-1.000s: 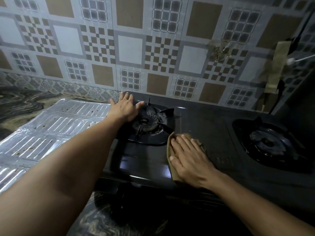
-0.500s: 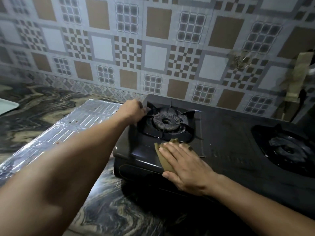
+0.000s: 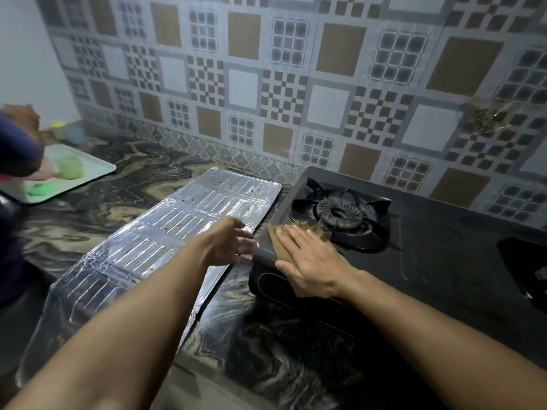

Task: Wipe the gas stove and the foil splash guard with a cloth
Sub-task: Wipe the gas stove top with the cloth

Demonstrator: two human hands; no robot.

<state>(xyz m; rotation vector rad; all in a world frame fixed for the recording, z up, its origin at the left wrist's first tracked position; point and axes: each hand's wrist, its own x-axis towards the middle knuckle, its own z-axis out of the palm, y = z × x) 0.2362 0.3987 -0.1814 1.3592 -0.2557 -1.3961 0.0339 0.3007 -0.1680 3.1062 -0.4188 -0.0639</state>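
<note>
"What was different from a moment before?"

"My left hand (image 3: 228, 244) had let go of the back corner of the black gas stove (image 3: 438, 250). It was now down by the stove's front left corner, over the near end of the shiny ribbed foil splash guard (image 3: 165, 232). Its fingers were spread open and held nothing. My right hand (image 3: 310, 261) had slid the brown cloth (image 3: 279, 247) closer to that same corner."

"How did you hold the cloth?"

"I did not grab it. My right hand lay flat on top, fingers straight, and pressed it down on the stove, just in front of the round grey burner (image 3: 339, 214)."

"Which way did the foil guard point?"

"It lay flat on the dark swirly stone counter (image 3: 124, 187), just left of the stove. Its long side ran from near me, low on the left, up toward the patterned tile wall (image 3: 296, 93). It had little brown spots on it."

"Anything else?"

"A white tray (image 3: 97, 170) with green lumps sat far left, and another person's blue sleeve (image 3: 17, 149) was blurry there."
</note>
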